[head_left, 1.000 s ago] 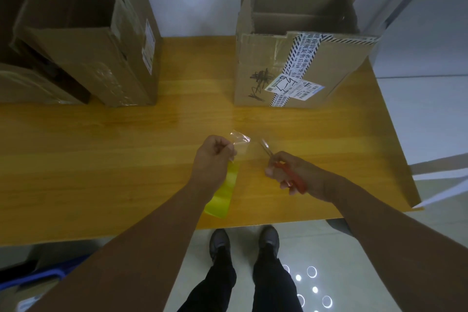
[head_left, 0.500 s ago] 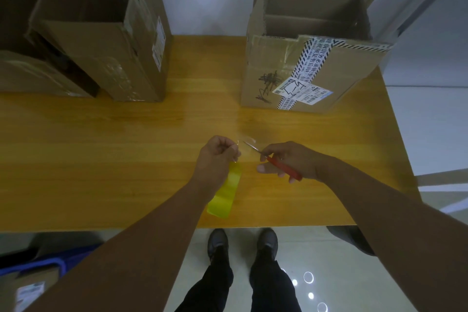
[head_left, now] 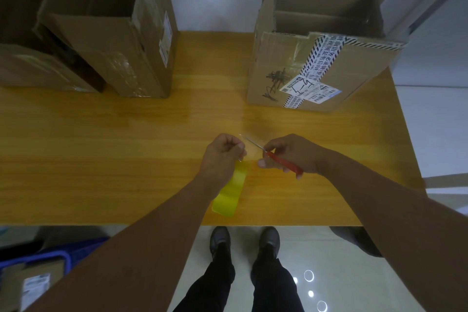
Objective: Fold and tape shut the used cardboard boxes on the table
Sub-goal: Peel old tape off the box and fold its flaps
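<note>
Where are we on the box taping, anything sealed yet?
Done: nothing sealed; the right box and the left box both stand open on the table. In hand: the left grip holds the yellow tape roll; the right grip holds red-handled scissors, blades pointing at the left grip, likely to cut a strip. Left: fold flaps and tape every box.

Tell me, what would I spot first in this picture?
The bright yellow tape roll hangs under the left hand, over the near part of the wooden table. Right beside it, the right hand holds a red-handled cutter, its thin blade pointing at the left hand. Behind them, at the far right, stands an open cardboard box with striped tape.
</note>
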